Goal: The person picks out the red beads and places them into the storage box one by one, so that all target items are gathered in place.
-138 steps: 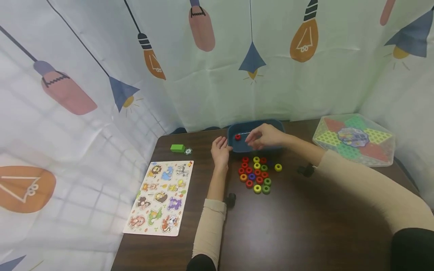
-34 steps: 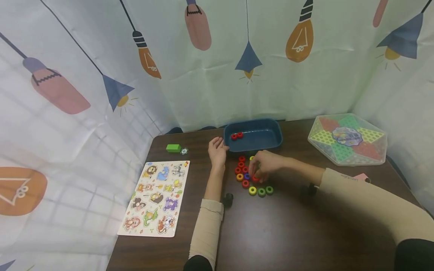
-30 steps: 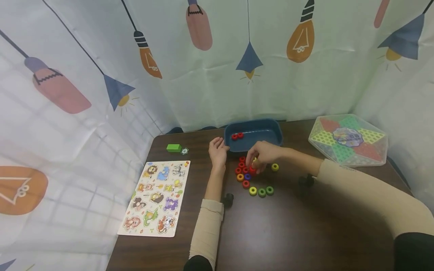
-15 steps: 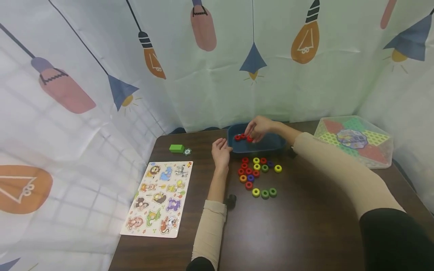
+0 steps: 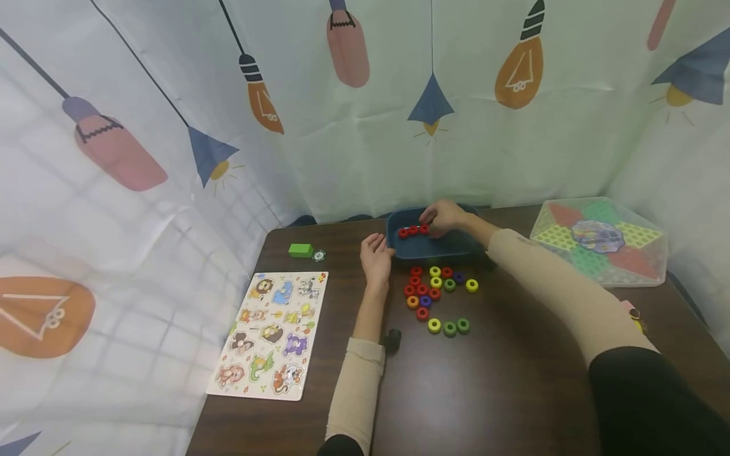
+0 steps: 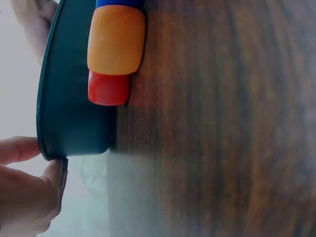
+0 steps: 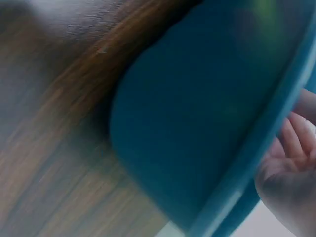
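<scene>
My right hand (image 5: 447, 216) is over the dark blue bin (image 5: 410, 251), its fingers loosely bent beside the rightmost of three red rings (image 5: 424, 228) lying in a row inside. In the right wrist view that hand (image 7: 291, 163) is partly hidden behind the bin's rim (image 7: 247, 168), and no ring shows. My left hand (image 5: 376, 261) is palm up at the bin's left end. In the left wrist view its fingertips touch the rim corner and outer wall. Several red, yellow, green, blue and orange rings (image 5: 422, 289) lie on the table before the bin.
An animal puzzle board (image 5: 268, 335) lies at left, with a green block (image 5: 300, 251) and a small round disc (image 5: 319, 256) behind it. A clear hexagonal box (image 5: 599, 240) stands at back right. Small pink and yellow items (image 5: 632, 310) lie partly behind the right sleeve.
My right hand picked a red ring from the group and carried it into the bin beside two others. It now sits slightly right of that ring. My left hand stays at the bin.
</scene>
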A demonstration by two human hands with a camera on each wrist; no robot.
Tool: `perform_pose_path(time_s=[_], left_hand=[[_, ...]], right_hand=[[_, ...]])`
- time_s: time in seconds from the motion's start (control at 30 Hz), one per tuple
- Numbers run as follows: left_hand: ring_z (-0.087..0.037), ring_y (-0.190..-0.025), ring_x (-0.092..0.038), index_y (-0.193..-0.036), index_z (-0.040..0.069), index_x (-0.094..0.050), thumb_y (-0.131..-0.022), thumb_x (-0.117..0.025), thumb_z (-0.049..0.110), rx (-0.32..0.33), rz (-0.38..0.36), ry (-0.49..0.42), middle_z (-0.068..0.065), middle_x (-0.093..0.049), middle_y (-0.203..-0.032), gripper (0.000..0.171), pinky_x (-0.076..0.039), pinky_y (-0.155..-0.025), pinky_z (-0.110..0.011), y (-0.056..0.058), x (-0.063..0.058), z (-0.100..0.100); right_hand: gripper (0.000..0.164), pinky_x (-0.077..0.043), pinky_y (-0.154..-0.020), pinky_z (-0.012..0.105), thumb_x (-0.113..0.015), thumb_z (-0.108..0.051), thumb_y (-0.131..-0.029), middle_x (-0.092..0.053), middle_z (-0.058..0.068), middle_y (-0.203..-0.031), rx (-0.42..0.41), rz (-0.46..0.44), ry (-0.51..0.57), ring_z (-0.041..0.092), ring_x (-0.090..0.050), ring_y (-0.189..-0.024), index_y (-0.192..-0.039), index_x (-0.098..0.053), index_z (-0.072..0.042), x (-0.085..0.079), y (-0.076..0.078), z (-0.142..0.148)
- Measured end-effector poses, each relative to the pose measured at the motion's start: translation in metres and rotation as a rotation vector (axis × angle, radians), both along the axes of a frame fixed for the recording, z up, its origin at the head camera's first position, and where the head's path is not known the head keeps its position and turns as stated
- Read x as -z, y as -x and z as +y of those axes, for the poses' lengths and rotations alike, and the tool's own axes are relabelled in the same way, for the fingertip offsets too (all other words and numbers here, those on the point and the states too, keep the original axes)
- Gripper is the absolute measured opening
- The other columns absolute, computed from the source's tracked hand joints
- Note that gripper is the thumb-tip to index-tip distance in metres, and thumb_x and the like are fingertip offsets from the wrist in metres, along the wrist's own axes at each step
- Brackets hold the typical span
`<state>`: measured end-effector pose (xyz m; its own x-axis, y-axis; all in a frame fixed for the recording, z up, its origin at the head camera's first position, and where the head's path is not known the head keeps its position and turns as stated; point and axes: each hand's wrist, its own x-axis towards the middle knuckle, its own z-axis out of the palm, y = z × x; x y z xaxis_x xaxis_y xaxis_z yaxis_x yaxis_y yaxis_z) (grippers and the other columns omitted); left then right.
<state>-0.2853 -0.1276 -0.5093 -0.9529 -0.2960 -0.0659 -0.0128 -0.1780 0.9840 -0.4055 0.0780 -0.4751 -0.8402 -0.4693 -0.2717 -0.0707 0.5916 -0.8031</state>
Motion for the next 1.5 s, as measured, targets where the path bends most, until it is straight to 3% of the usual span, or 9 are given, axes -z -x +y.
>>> perform_pose_path(time_s=[0.2,0.47,0.6,0.77,0.9,1.07,1.23,1.37,1.5], left_hand=[[-0.023,-0.132,-0.048,-0.135,0.005,-0.045,-0.084,-0.056,-0.016,-0.022,0.0,-0.005,-0.015,-0.049,-0.139,0.056,-0.047,-0.102,-0.033,0.0,-0.002,0.002],[-0.026,-0.132,-0.049,-0.136,0.0,-0.044,-0.084,-0.056,-0.017,-0.024,-0.01,0.007,-0.017,-0.05,-0.138,0.056,-0.047,-0.103,-0.034,0.0,-0.002,0.002],[-0.027,-0.131,-0.049,-0.135,0.0,-0.045,-0.083,-0.057,-0.017,-0.037,0.001,0.005,-0.018,-0.051,-0.137,0.056,-0.048,-0.102,-0.034,0.002,-0.002,0.001],[-0.024,-0.131,-0.05,-0.134,0.003,-0.046,-0.085,-0.058,-0.015,-0.029,-0.018,0.001,-0.015,-0.051,-0.137,0.054,-0.048,-0.101,-0.032,0.001,0.0,0.0],[-0.024,-0.132,-0.049,-0.134,0.005,-0.046,-0.085,-0.057,-0.015,-0.022,-0.02,-0.001,-0.015,-0.051,-0.138,0.054,-0.047,-0.102,-0.032,0.001,0.0,0.001],[-0.026,-0.135,-0.045,-0.14,0.0,-0.041,-0.086,-0.057,-0.015,0.01,-0.006,-0.014,-0.018,-0.046,-0.143,0.058,-0.044,-0.106,-0.035,0.001,-0.002,0.001],[-0.029,-0.136,-0.043,-0.139,-0.002,-0.041,-0.086,-0.056,-0.017,0.041,-0.007,-0.026,-0.023,-0.043,-0.145,0.057,-0.043,-0.107,-0.035,-0.004,-0.011,0.0],[-0.028,-0.133,-0.047,-0.134,0.003,-0.046,-0.084,-0.057,-0.017,0.005,0.001,-0.011,-0.022,-0.047,-0.142,0.054,-0.046,-0.103,-0.034,-0.003,-0.007,0.002],[-0.025,-0.133,-0.048,-0.134,0.004,-0.046,-0.084,-0.057,-0.017,-0.007,-0.003,-0.01,-0.019,-0.048,-0.141,0.054,-0.046,-0.104,-0.034,0.001,-0.001,0.0]], right_hand=[[0.037,-0.058,-0.079,0.047,-0.067,-0.001,-0.089,-0.064,0.022,-0.123,-0.067,0.115,0.063,0.034,-0.07,-0.092,-0.125,-0.062,0.001,-0.022,-0.026,0.014],[0.026,-0.059,-0.074,0.048,-0.074,-0.015,-0.087,-0.074,0.003,-0.101,-0.216,0.185,0.073,0.031,-0.071,-0.087,-0.112,-0.071,-0.015,-0.046,-0.095,0.017],[0.027,-0.059,-0.068,0.041,-0.074,-0.015,-0.087,-0.074,0.0,-0.103,-0.315,0.198,-0.004,0.027,-0.071,-0.079,-0.113,-0.071,-0.017,-0.038,-0.122,0.011],[0.027,-0.052,-0.063,0.028,-0.073,-0.01,-0.083,-0.073,0.002,-0.103,-0.389,0.335,-0.127,0.011,-0.061,-0.068,-0.11,-0.073,-0.014,-0.015,-0.146,0.007],[0.024,-0.05,-0.059,0.027,-0.072,-0.008,-0.083,-0.072,0.001,-0.096,-0.351,0.351,-0.159,0.008,-0.058,-0.063,-0.107,-0.073,-0.015,0.003,-0.156,0.005],[0.024,-0.054,-0.052,0.027,-0.066,-0.001,-0.087,-0.072,0.002,-0.091,-0.288,0.262,-0.089,0.012,-0.067,-0.062,-0.107,-0.069,-0.013,0.02,-0.161,0.007],[0.03,-0.057,-0.053,0.029,-0.068,0.003,-0.083,-0.073,0.002,-0.089,-0.25,0.162,-0.031,0.016,-0.069,-0.062,-0.111,-0.066,-0.009,0.024,-0.163,0.006],[0.031,-0.059,-0.054,0.032,-0.069,0.004,-0.081,-0.073,0.002,-0.088,-0.235,0.074,-0.003,0.019,-0.071,-0.063,-0.11,-0.067,-0.007,0.017,-0.162,0.006],[0.032,-0.061,-0.059,0.039,-0.066,0.005,-0.083,-0.073,0.005,-0.094,-0.213,0.03,0.059,0.025,-0.072,-0.067,-0.114,-0.066,-0.004,-0.007,-0.147,0.008]])
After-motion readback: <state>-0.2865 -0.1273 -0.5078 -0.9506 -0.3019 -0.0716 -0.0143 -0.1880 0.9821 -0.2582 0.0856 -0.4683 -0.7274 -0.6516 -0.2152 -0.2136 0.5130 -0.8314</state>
